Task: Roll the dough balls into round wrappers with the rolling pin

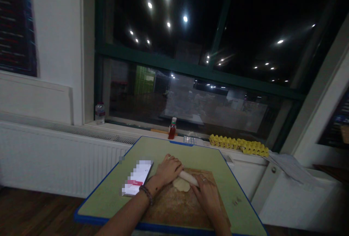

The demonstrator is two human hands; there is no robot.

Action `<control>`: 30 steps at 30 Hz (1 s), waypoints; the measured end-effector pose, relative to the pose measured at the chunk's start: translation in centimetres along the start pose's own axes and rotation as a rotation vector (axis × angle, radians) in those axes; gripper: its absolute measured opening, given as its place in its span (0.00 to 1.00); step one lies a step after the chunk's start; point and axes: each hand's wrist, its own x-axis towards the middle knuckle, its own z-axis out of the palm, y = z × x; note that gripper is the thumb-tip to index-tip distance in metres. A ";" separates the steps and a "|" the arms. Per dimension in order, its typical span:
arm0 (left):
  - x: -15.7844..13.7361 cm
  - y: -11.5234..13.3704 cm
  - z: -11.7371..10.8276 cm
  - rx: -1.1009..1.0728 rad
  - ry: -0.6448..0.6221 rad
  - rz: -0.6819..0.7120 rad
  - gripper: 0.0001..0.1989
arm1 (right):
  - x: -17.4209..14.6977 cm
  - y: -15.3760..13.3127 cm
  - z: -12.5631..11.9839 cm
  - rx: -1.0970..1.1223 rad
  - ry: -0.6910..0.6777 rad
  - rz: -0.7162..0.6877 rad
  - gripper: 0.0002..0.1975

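Observation:
A pale rolling pin [188, 176] lies slantwise over a flat, roundish piece of dough [181, 185] on a brown wooden board [174, 210]. My left hand [169, 170] is closed over the pin's far left end, a beaded bracelet on its wrist. At the pin's right end, my right hand [206, 190] grips it, with a ring on one finger. The dough's near edge shows below the pin; the pin covers its far part. Flour-like pale traces mark the board.
A lit phone or tablet [138, 178] lies left of the board on the green, blue-edged table [106, 199]. Along the sill behind stand a red sauce bottle [172, 128], yellow egg trays [238, 145] and a clear bottle [100, 113]. A white radiator [54, 159] is at left.

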 end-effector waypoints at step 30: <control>-6.7 3.1 2.1 -0.153 -0.127 -0.220 0.24 | 0.1 1.2 0.9 0.040 0.000 0.192 0.19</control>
